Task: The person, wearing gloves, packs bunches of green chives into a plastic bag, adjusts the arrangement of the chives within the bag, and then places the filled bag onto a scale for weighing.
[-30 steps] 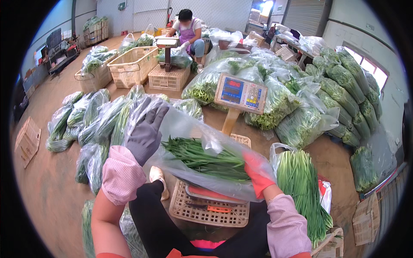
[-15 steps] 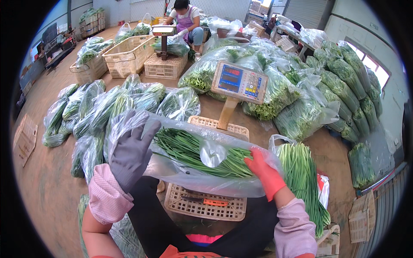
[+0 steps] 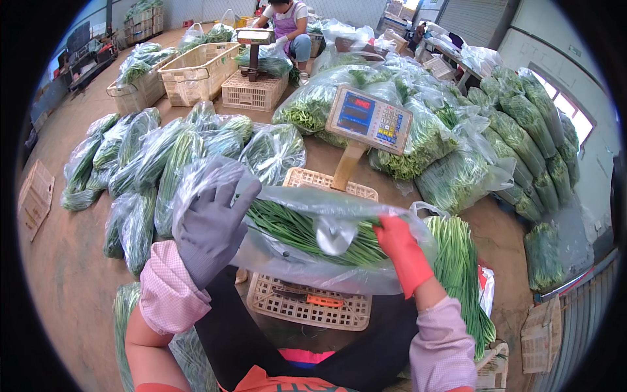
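A long clear plastic bag (image 3: 307, 277) with green garlic chives (image 3: 287, 225) inside lies across the space before me, above my knees. My left hand (image 3: 212, 228), in a grey glove, has its fingers bent into the gathered plastic at the bag's left end, thumb apart. In a red rubber glove, my right hand (image 3: 401, 255) pinches the film at the right end, near the leaf tips. Below the bag, an orange-handled knife (image 3: 324, 301) rests on an upturned beige plastic crate (image 3: 261, 302). Loose garlic chives (image 3: 457, 274) are piled by my right hand.
A digital scale (image 3: 369, 119) with a crate on its base stands just ahead. Bagged greens (image 3: 176, 157) lie to the left; larger bags (image 3: 418, 144) are heaped ahead right and stacked along the wall. Farther off, a person (image 3: 287, 29) crouches by another scale (image 3: 255, 39) and crates.
My left hand has shifted slightly right and down with the plastic, its fingers more bent. The bag's upper edge has risen over part of the chives. My right hand keeps its grip.
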Available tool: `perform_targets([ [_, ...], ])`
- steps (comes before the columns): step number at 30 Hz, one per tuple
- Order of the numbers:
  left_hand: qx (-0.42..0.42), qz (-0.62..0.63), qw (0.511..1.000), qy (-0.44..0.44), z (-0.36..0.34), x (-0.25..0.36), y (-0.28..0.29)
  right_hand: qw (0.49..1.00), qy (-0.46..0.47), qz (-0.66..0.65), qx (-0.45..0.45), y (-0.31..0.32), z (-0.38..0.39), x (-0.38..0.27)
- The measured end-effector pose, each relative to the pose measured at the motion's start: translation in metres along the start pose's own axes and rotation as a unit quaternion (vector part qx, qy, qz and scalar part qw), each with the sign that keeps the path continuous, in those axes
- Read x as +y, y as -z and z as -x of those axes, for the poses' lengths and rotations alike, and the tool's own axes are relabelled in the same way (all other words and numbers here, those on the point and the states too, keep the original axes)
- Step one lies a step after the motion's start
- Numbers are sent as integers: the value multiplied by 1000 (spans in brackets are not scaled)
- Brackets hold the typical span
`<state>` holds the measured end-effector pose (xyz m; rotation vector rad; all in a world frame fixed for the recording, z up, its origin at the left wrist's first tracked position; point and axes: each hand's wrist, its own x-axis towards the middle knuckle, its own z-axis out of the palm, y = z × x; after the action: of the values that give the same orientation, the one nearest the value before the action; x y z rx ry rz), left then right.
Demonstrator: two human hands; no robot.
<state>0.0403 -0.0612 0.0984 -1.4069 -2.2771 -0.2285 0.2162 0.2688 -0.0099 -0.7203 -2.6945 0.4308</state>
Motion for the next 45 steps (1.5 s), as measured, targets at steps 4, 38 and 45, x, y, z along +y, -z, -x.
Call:
perform_targets([
  [4,14,-15,1000,-6,2,7,1,928,-280,-230,-87,11,-1,-10],
  [38,-26,79,995,-48,15,30,-23,978,-91,-182,-36,16,15,1],
  [45,-52,135,985,-92,8,49,-30,858,-294,-407,-112,30,7,-32],
])
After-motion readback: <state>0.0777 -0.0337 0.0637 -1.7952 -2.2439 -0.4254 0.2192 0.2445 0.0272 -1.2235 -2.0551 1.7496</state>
